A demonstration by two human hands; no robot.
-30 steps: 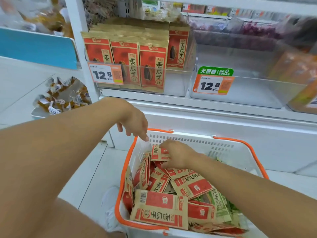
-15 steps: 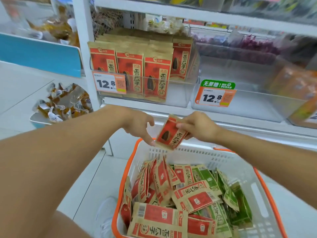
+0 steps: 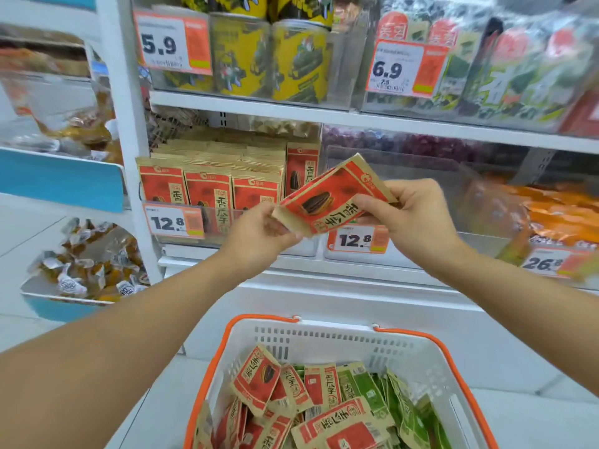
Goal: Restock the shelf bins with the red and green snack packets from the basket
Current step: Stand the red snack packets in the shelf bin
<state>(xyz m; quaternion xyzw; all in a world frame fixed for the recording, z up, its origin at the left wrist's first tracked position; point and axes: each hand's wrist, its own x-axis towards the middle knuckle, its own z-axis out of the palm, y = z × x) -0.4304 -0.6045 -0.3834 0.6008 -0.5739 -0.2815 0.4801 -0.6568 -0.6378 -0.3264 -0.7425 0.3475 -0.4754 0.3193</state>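
Since earlier: we have lifted the red sunflower-seed packet [image 3: 330, 197] from just above the basket up to the level of the middle shelf; before, only our right hand pinched it, now both hold it.
Left hand [image 3: 259, 233]: our fingers and thumb pinch the packet's lower left corner.
Right hand [image 3: 410, 217]: our fingers are curled round the packet's right end, thumb on its front face.
Held packet: tilted, right end higher, in the air in front of the two clear bins, touching neither.
Left bin [image 3: 227, 218]: at the left end of the middle shelf, filled with upright rows of the same red packets, a 12.8 price tag [image 3: 175, 222] on its front wall.
Right bin [image 3: 418, 176]: just beside it, with another 12.8 tag [image 3: 358, 239] on its front edge, partly behind the packet; we cannot tell what lies inside.
Basket [image 3: 327, 343]: white with orange rim, below our arms, holding red packets [image 3: 256, 377] toward its left side and green packets [image 3: 372, 388] toward its right.
Upper shelf: yellow cans [image 3: 299, 59] and 5.9 and 6.9 tags.
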